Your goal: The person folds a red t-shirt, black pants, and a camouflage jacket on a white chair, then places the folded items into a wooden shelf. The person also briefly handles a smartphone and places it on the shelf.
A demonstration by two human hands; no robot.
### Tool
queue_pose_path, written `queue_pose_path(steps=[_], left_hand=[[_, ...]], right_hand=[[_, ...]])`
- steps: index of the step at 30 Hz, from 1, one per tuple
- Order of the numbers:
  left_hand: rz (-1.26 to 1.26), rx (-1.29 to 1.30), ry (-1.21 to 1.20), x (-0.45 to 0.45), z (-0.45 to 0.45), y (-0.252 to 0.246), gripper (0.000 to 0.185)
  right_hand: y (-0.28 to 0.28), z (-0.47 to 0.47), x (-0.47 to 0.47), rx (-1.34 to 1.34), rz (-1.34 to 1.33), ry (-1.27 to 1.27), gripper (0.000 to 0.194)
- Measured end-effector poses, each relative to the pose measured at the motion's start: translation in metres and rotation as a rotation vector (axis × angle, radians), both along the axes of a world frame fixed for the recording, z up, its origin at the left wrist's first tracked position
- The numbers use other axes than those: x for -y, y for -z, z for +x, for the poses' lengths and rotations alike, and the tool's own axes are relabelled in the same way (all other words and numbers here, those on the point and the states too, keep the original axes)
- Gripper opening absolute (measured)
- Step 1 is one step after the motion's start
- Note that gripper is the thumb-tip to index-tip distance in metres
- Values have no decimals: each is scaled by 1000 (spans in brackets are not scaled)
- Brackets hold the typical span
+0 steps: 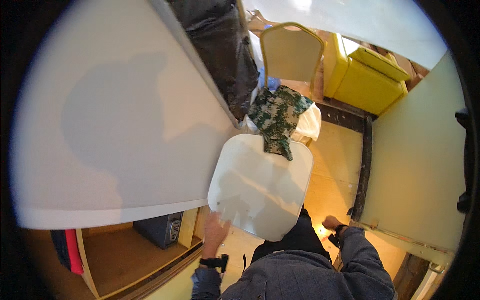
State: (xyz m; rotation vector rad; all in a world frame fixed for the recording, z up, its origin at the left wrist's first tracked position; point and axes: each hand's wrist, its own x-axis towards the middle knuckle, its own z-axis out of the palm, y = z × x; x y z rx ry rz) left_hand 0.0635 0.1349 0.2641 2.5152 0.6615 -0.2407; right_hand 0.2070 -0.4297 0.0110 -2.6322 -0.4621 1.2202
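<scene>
A white square top with rounded corners [258,187], perhaps a stool seat or small table, stands right before my body. My left hand [216,229] is at its near left corner, fingertips close against the edge; whether they grip it is unclear. Off to the right, my right hand [331,223] hangs over the floor with its fingers curled and nothing visible in them. A camouflage cloth garment [279,112] lies over a chair seat, and its lower end rests on the far edge of the white top. Dark straps circle both wrists.
A gold-framed chair [292,52] stands behind the garment, with a yellow upholstered armchair [363,78] beyond. A large pale panel [150,150] fills the left, above an open wooden compartment [120,258] holding a dark keypad safe [161,228]. A pale green door-like panel [416,161] stands right.
</scene>
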Motion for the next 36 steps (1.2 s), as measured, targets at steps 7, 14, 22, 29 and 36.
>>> queue_pose_path(steps=[7, 14, 22, 29, 36], left_hand=[[-473, -487, 236, 123, -33, 95, 66], [-462, -455, -267, 157, -51, 70, 57], [-550, -472, -499, 192, -82, 72, 57], [-801, -325, -528, 173, 5, 79, 55], [-1665, 318, -810, 152, 65, 81, 61]], right_hand=[[-1, 158, -156, 319, 568, 555, 32], [-13, 316, -304, 174, 723, 861, 53], [-43, 378, -345, -472, 840, 1173, 28], [-125, 358, -327, -923, 1130, 1019, 12], [-202, 178, -294, -1344, 952, 849, 11]])
